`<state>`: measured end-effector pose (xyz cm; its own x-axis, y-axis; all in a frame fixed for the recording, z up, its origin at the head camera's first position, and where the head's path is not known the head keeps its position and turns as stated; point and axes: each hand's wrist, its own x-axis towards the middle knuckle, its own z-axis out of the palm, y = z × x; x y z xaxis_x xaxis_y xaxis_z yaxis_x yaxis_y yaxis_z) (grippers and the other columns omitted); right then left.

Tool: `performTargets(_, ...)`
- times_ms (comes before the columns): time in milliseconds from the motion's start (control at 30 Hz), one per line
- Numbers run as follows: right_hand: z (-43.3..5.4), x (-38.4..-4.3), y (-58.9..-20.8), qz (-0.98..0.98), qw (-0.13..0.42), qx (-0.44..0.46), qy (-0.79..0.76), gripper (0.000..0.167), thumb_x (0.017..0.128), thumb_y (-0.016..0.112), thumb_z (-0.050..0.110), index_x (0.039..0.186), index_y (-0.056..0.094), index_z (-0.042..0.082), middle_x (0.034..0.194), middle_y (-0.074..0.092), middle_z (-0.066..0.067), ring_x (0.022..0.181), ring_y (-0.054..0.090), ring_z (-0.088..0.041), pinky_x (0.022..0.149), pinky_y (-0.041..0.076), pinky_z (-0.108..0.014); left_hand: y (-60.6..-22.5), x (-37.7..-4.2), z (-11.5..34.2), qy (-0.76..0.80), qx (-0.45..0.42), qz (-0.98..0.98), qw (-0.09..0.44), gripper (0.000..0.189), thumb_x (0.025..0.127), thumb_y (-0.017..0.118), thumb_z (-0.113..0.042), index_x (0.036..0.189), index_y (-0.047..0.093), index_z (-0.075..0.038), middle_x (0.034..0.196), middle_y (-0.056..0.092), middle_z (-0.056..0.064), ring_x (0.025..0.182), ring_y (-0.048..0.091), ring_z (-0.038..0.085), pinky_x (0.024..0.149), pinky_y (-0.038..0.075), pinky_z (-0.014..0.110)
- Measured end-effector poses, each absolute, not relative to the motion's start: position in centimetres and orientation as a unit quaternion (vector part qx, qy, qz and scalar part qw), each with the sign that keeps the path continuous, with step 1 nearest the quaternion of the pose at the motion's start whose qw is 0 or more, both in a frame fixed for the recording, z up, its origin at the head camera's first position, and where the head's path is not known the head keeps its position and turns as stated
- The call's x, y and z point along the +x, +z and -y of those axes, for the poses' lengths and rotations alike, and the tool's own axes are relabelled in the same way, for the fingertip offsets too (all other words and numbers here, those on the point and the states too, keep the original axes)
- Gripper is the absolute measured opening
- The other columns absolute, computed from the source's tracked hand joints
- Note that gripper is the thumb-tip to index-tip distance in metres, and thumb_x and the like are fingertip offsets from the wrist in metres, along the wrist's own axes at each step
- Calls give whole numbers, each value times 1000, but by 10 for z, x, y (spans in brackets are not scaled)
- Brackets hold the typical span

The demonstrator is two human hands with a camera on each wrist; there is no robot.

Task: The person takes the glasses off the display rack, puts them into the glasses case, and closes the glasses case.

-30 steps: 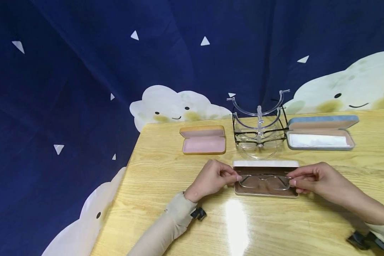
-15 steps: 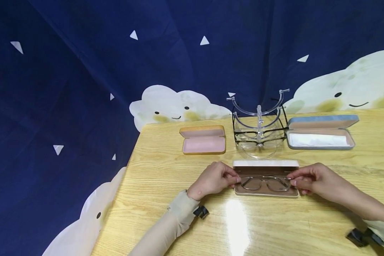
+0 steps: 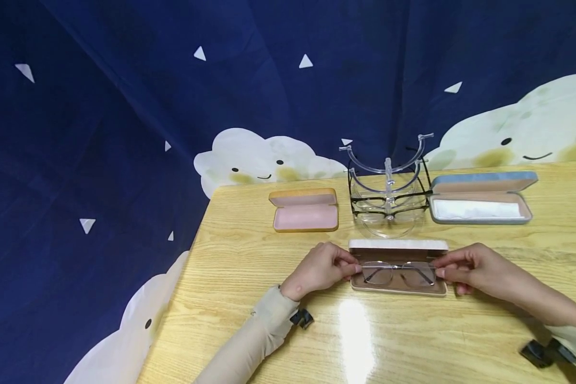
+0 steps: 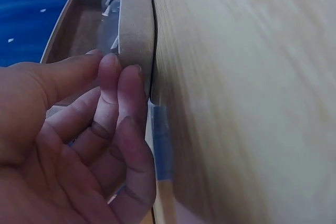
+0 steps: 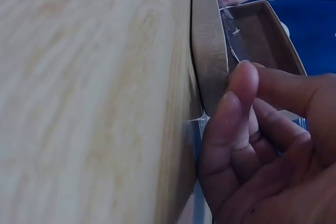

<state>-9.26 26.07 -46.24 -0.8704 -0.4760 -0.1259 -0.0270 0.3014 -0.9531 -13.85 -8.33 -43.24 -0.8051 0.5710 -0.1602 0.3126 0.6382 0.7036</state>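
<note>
A pair of thin metal-framed eyeglasses [image 3: 397, 266] is held at both ends, level with an open white glasses case [image 3: 398, 244] with brown lining. My left hand [image 3: 320, 268] pinches the left end between thumb and fingertips. At the right end, my right hand [image 3: 475, 271] does the same. Folded temples show through the lenses. In the left wrist view, the fingertips lie against the end of the case wall [image 4: 135, 30]. The right wrist view shows a lens edge [image 5: 233, 43] inside the case; fingers hide the frame's end.
Behind the case stands a clear display rack [image 3: 389, 178] carrying black-framed glasses [image 3: 413, 212]. An open orange case [image 3: 306, 217] with pink lining is to its left. On the right lies an open blue case [image 3: 485, 181] holding a white cloth [image 3: 477, 209].
The eyeglasses have tilted between my fingers, so the lenses and folded temples show at a different angle. My left hand has shifted slightly right; the right hand stays nearly in place.
</note>
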Motion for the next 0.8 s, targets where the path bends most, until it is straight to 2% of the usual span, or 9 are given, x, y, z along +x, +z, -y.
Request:
performTargets(67,-260,-93,-462,-782,200,-162,-568,34,102,58,-3,124,55,-29,83,76,12,58,62,-2,51,56,-24,-432,-139,83,346,247,-885,189,17,100,73,-27,100,84,-15,71,76,-8,57,55,-5,56,40,15)
performTargets(167,-260,-94,-462,-778,203,-162,-572,38,102,57,-3,127,50,-31,82,76,10,60,64,-3,52,57,-25,-431,-138,83,345,247,-886,189,18,100,72,-28,103,84,-16,72,76,-9,56,55,-5,55,40,15)
performTargets(333,-260,-94,-462,-778,205,-164,-571,39,103,58,-2,128,49,-31,82,77,8,62,66,-4,52,57,-26,-430,-138,84,343,250,-886,189,21,101,69,-31,103,84,-17,73,74,-11,55,51,-4,53,38,15)
performTargets(433,-261,-95,-461,-786,202,-162,-562,36,103,58,-1,126,54,-29,80,77,9,65,67,-3,53,57,-26,-430,-140,85,350,250,-882,193,22,102,68,-32,103,83,-16,70,72,-9,52,49,-3,50,36,15)
performTargets(567,-266,-98,-460,-796,184,-164,-553,21,103,57,-3,113,64,-20,81,75,10,70,69,-3,56,58,-25,-430,-143,84,368,254,-876,181,22,103,67,-31,103,82,-14,68,72,-4,50,50,-3,47,34,15)
performTargets(700,-270,-99,-459,-779,180,-168,-576,11,105,50,-6,102,58,-13,86,74,8,76,72,-5,61,62,-26,-431,-144,85,382,236,-876,175,21,101,69,-30,93,79,-13,68,71,-2,52,52,-1,49,37,15)
performTargets(800,-270,-100,-459,-773,183,-153,-589,11,107,45,-4,102,51,-11,92,72,5,80,74,-8,65,64,-28,-431,-144,86,400,205,-874,185,12,100,67,-20,94,71,-10,74,73,0,59,62,2,57,46,16)
